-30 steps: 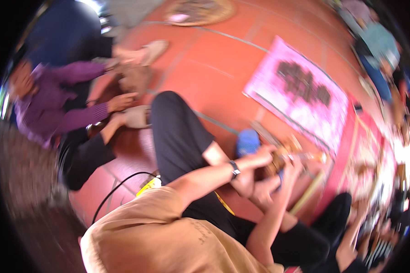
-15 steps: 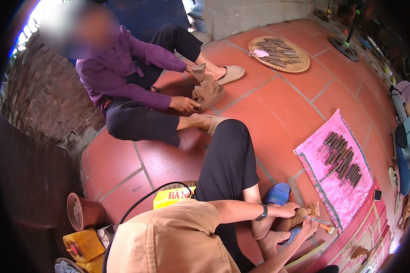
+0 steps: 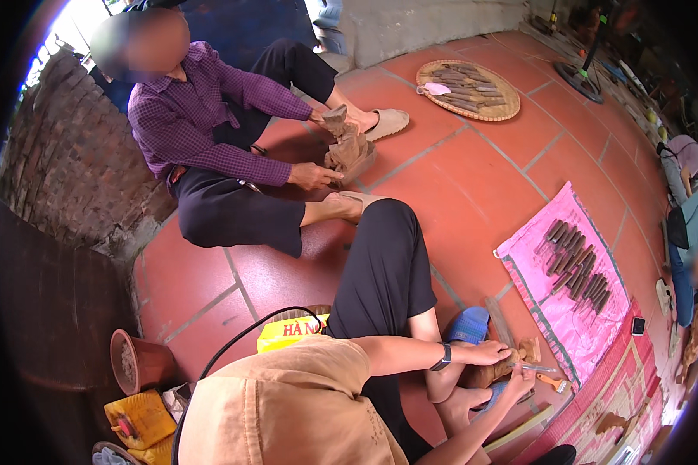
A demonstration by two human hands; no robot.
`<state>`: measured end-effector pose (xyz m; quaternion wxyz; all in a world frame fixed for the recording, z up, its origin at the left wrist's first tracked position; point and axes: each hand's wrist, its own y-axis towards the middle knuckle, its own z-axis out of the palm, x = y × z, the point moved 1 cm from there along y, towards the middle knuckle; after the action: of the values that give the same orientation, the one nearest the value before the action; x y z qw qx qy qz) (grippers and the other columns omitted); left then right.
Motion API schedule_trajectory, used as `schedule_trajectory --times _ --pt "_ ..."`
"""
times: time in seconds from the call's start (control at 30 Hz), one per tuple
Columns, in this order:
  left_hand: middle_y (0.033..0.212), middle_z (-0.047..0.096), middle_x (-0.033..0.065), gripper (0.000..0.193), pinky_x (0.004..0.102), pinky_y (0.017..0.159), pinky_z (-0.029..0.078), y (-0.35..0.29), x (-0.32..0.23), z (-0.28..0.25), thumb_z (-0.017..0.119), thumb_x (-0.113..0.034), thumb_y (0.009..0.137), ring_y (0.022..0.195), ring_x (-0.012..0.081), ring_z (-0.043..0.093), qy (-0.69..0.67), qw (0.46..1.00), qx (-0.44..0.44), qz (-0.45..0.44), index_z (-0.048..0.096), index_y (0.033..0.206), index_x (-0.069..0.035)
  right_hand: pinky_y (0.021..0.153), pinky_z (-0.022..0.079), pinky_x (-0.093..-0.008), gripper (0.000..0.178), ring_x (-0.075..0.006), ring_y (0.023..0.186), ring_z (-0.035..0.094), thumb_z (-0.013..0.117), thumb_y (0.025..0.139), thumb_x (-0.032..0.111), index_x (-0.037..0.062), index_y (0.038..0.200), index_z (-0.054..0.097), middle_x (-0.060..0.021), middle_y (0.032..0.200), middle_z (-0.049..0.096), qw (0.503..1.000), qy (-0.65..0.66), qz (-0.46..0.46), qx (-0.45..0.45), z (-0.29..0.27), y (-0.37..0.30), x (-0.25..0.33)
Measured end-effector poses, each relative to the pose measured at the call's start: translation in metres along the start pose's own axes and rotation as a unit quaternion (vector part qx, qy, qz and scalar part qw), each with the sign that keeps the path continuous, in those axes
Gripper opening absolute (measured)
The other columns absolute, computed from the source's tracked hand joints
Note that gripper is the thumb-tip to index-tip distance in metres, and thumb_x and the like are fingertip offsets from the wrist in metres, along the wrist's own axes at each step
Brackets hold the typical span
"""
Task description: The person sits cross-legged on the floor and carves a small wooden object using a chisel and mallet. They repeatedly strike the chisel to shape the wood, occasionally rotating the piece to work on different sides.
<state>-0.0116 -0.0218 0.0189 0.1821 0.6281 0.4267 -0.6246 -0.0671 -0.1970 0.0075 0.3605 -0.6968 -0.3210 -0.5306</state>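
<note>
Low at the right, my left hand point(image 3: 485, 353), with a dark watch at the wrist, is closed over a brown carved wooden piece point(image 3: 482, 377) held between my feet. Close below it, my right hand point(image 3: 523, 378) is closed around a slim tool with a silvery metal shaft point(image 3: 538, 368), which lies across the wood. Its working tip is too small to make out. Just right of the fingers lies an orange-handled tool point(image 3: 553, 383). A blue slipper point(image 3: 471, 325) is beside the carving, along with a wooden bar point(image 3: 499, 322).
A pink cloth point(image 3: 531, 267) bears rows of dark-handled carving tools point(image 3: 575, 263). Farther off, a round woven tray point(image 3: 490, 114) holds more tools. Opposite, a person in a purple checked shirt point(image 3: 209, 139) grips another carving point(image 3: 350, 151). A bucket point(image 3: 138, 364) and yellow container point(image 3: 141, 418) stand at left.
The whole view has shifted slightly. Both my hands keep their grip at the carving, the right one moving only a little. The person opposite has changed head position slightly.
</note>
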Motion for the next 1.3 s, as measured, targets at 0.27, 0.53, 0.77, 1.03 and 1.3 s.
schedule_trajectory --times 0.27,0.53,0.77,1.03,1.3 --pt "0.118 0.06 0.024 0.052 0.0481 0.093 0.043 0.001 0.012 0.008 0.042 -0.043 0.097 0.112 0.0409 0.056 0.018 0.997 -0.074 0.03 0.054 0.124 0.0 0.072 0.045 -0.0219 0.012 -0.008 0.083 0.055 0.058 0.088 -0.004 0.0061 0.095 0.058 -0.0007 0.09 0.059 0.992 0.003 0.015 0.124 0.001 -0.015 0.015" --pt "0.131 0.05 0.0272 0.069 0.0415 0.102 0.038 0.001 0.003 0.002 0.052 -0.047 0.091 0.122 0.0389 0.048 0.024 1.0 0.001 0.006 0.04 0.138 0.002 0.079 0.047 -0.0246 0.013 -0.0107 0.095 0.059 0.057 0.09 -0.003 0.0056 0.099 0.056 -0.0016 0.097 0.058 0.992 0.091 0.079 0.035 -0.005 -0.015 0.026" --pt "0.136 0.037 0.0353 0.118 0.0421 0.104 0.036 -0.018 -0.009 0.004 0.079 -0.05 0.061 0.124 0.0437 0.043 0.144 0.986 0.01 0.083 0.02 0.144 0.008 0.076 0.047 -0.0244 0.018 -0.0091 0.092 0.057 0.056 0.088 -0.006 0.0064 0.101 0.056 -0.0012 0.096 0.057 0.985 0.144 0.091 0.001 -0.014 -0.009 0.01" --pt "0.118 0.044 0.0229 0.132 0.0444 0.096 0.037 -0.034 -0.005 0.009 0.089 -0.023 0.051 0.11 0.0397 0.048 0.277 0.953 0.038 0.118 0.003 0.148 0.004 0.075 0.043 -0.0222 0.016 -0.008 0.079 0.05 0.058 0.085 -0.008 0.0023 0.097 0.057 -0.0003 0.088 0.054 0.99 0.081 0.063 0.095 -0.003 -0.031 0.011" --pt "0.122 0.046 0.0296 0.117 0.0447 0.096 0.04 -0.022 -0.008 -0.006 0.085 -0.03 0.06 0.111 0.0443 0.048 0.235 0.957 0.044 0.164 0.013 0.144 0.007 0.07 0.047 -0.0241 0.01 -0.0106 0.077 0.056 0.065 0.081 -0.001 0.0026 0.09 0.063 -0.0007 0.083 0.06 0.996 0.087 0.007 -0.018 0.009 -0.032 0.022"
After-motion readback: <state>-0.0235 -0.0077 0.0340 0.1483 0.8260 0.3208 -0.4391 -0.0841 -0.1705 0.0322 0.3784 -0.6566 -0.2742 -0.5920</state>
